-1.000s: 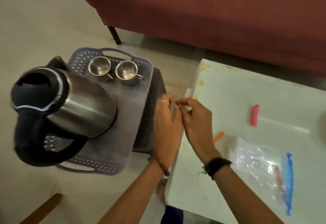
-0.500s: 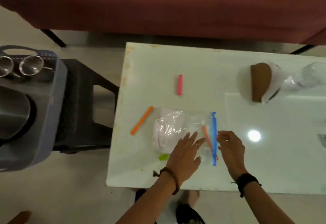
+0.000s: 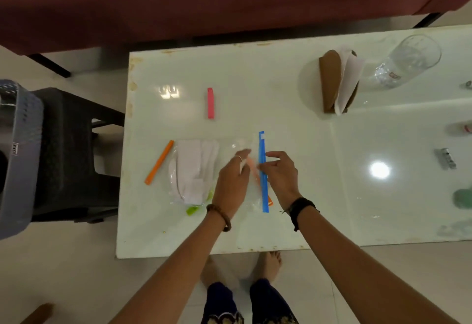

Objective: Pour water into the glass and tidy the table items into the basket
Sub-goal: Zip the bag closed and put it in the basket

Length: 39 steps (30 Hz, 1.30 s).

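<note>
A: Currently, which step is being carried out?

B: Both hands are working at the mouth of the clear zip bag (image 3: 204, 173) lying flat on the white surface (image 3: 293, 124). The left hand (image 3: 233, 178) is resting on the plastic just beside the blue zip strip (image 3: 263, 170), fingers fairly straight. The right hand (image 3: 282, 174) is pinching that strip, a narrow grip between thumb and fingertips.

A: How should it be handled?

B: The left hand is best kept pressing the film flat while the right is running along the strip; thin plastic will probably slide and wrinkle otherwise. The white paper pieces (image 3: 194, 170) are sitting inside, toward the closed end.

A: And the other task items?

B: The glass (image 3: 408, 60) is standing far right, well apart. The basket (image 3: 20, 160) is sitting on the dark stool (image 3: 74, 150) at left. An orange stick (image 3: 159, 161) and a pink stick (image 3: 210, 102) are lying loose.
</note>
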Each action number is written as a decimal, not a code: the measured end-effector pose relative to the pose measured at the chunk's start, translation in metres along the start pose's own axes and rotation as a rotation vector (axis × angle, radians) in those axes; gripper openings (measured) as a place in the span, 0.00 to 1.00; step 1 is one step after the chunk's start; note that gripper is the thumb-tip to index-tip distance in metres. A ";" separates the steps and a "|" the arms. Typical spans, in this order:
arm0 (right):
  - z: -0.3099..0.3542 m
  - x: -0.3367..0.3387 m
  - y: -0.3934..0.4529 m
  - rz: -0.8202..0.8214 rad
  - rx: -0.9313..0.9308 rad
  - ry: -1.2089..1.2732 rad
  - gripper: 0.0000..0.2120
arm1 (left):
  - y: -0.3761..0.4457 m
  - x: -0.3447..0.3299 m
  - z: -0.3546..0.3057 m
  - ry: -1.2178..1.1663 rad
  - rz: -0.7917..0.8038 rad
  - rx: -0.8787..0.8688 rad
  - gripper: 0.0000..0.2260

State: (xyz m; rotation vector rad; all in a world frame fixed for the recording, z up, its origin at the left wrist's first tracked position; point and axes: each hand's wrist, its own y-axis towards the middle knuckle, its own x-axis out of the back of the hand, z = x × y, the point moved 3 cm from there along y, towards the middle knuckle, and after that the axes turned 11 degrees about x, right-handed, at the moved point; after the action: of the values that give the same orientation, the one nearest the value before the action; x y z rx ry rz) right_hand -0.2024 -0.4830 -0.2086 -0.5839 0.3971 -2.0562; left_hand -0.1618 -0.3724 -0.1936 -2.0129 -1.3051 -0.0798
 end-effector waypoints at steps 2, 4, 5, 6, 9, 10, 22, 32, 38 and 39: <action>0.013 -0.001 -0.007 0.035 0.088 0.030 0.13 | 0.011 0.013 -0.018 -0.024 -0.053 -0.078 0.16; 0.028 -0.003 -0.019 0.075 0.202 0.054 0.11 | 0.025 0.024 -0.035 -0.044 -0.054 -0.122 0.16; 0.033 -0.005 -0.024 0.089 0.252 0.062 0.11 | 0.031 0.029 -0.043 -0.065 -0.040 -0.128 0.15; 0.038 -0.006 -0.029 0.097 0.294 0.066 0.11 | 0.036 0.034 -0.048 -0.083 -0.024 -0.128 0.14; 0.048 -0.011 -0.037 0.112 0.351 0.071 0.10 | 0.044 0.048 -0.057 -0.026 0.015 -0.142 0.07; 0.050 -0.012 -0.038 0.123 0.351 0.069 0.10 | 0.044 0.052 -0.058 -0.006 0.024 -0.141 0.06; 0.097 -0.046 -0.021 -0.023 0.537 0.042 0.05 | 0.043 0.106 -0.046 -0.254 0.097 -0.097 0.10; 0.068 -0.037 -0.055 0.047 0.579 -0.081 0.03 | 0.056 0.159 -0.038 -0.476 -0.261 -0.062 0.09; 0.048 -0.018 -0.068 0.139 0.521 0.048 0.05 | 0.056 0.159 -0.034 -0.527 -0.220 -0.006 0.09; 0.044 -0.019 -0.067 0.192 0.472 0.112 0.08 | 0.056 0.162 -0.034 -0.558 -0.217 0.002 0.08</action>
State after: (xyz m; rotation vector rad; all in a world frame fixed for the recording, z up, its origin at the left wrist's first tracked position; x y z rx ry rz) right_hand -0.2160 -0.4346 -0.1436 -0.1397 0.0214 -1.9100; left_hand -0.0274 -0.2803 -0.1313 -1.9548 -1.8616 0.4101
